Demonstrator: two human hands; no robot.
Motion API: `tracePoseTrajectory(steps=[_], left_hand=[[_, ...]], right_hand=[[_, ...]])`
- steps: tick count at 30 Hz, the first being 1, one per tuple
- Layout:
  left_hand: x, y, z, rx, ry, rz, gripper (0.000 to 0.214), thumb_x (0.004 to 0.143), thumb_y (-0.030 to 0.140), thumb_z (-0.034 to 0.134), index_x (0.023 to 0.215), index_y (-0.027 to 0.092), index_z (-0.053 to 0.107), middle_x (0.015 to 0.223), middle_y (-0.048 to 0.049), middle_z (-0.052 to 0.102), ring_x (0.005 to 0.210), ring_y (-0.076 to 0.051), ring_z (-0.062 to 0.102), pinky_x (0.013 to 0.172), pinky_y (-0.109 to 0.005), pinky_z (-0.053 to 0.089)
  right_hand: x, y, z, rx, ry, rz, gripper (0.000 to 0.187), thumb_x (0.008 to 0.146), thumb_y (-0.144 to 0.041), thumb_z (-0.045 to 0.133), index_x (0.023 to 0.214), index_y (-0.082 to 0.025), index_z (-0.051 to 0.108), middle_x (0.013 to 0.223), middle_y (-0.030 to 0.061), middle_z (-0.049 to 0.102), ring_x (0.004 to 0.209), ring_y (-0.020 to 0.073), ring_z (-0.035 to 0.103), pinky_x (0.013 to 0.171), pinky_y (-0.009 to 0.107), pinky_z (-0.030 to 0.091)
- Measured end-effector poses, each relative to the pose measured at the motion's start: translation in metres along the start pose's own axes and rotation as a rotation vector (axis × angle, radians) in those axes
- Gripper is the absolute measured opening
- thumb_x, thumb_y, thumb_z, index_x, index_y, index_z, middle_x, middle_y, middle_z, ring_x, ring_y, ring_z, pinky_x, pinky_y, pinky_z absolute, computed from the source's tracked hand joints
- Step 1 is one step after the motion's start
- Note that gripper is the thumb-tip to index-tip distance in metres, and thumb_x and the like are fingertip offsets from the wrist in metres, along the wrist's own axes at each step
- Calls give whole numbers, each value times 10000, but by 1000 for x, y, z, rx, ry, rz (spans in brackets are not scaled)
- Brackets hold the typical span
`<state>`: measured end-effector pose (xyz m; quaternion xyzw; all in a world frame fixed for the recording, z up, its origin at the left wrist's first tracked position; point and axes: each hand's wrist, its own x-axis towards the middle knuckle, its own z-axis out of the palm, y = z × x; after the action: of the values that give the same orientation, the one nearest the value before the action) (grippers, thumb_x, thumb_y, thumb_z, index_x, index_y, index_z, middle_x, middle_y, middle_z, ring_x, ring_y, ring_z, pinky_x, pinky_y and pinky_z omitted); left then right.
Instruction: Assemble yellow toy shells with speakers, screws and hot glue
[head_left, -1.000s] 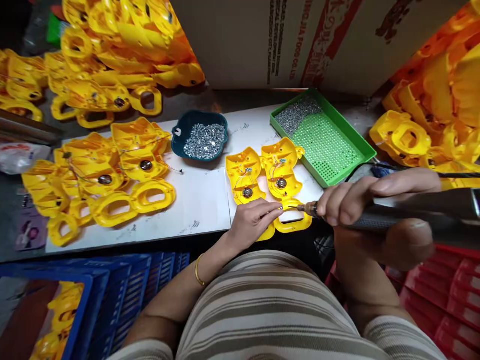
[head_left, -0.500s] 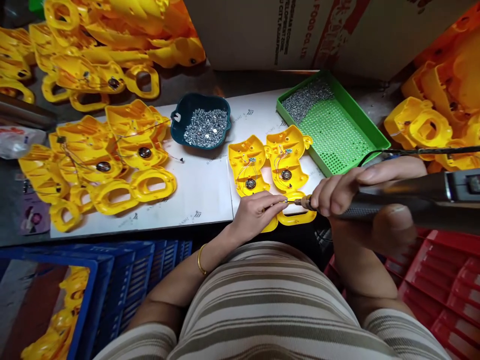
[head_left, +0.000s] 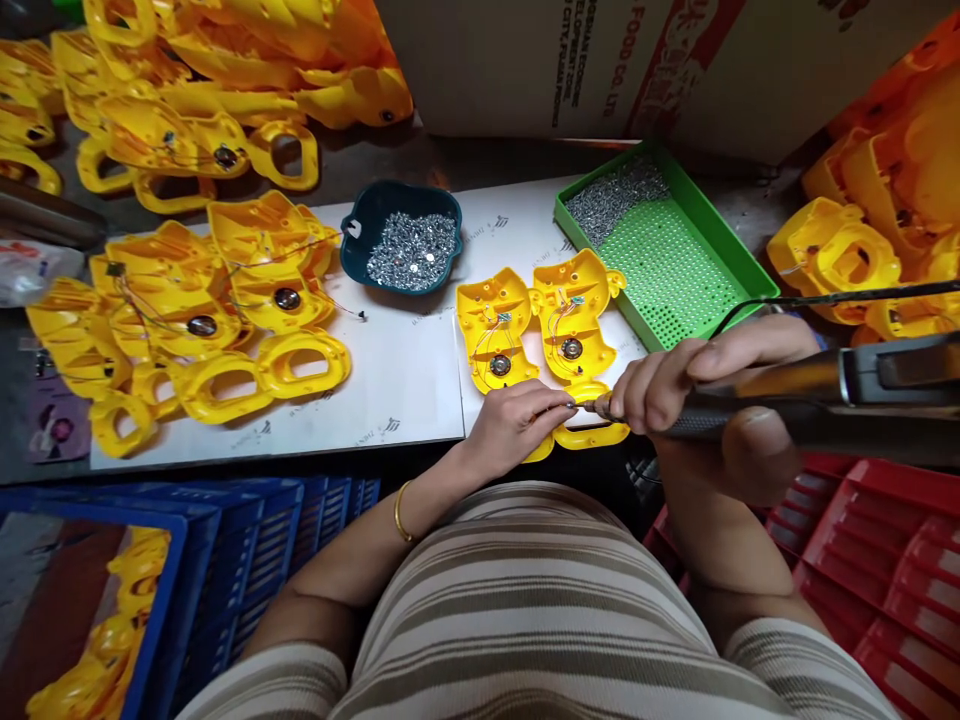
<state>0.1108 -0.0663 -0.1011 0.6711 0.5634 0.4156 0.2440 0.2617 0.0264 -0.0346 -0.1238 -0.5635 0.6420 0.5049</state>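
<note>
Leftward by a little, the right hand (head_left: 675,390) has brought the electric screwdriver (head_left: 862,385) in, so its bit now meets the left fingertips where a gap showed before.

On the left of the counter (head_left: 397,390) lies a pile of yellow shells (head_left: 210,320) with speakers and loose wires. Behind centre sits a teal bowl (head_left: 354,255), well filled with screws. The left hand (head_left: 517,425) rests on the near edge of two open shells (head_left: 570,315), its fingers pinched together at the bit; whether a screw sits between them is too small to tell. The right hand is clenched round the screwdriver. A green tray (head_left: 667,270) at right holds more screws.

Judgement: early. Both shells lie open with wiring exposed, and the pile is untouched.
</note>
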Motion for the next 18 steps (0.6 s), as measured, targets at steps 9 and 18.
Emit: tracePoseTrajectory(steps=[9, 18], left_hand=[[3, 2, -7, 146, -136, 68, 223, 954, 274, 553, 945, 121, 715, 720, -34, 693, 604, -103, 619, 554, -190, 446], [6, 15, 1, 534, -123, 217, 423, 841, 528, 653, 1085, 182, 666, 1195, -99, 672, 1067, -271, 587, 882, -394, 437]], right_hand=[[-4, -8, 8, 18, -30, 48, 269, 827, -366, 661, 1059, -231, 640, 571, -34, 538, 442, 137, 528, 426, 310, 469], [17, 6, -14, -122, 95, -269, 211, 847, -358, 611, 1012, -238, 665, 517, -49, 467, 395, 121, 456, 371, 276, 407]])
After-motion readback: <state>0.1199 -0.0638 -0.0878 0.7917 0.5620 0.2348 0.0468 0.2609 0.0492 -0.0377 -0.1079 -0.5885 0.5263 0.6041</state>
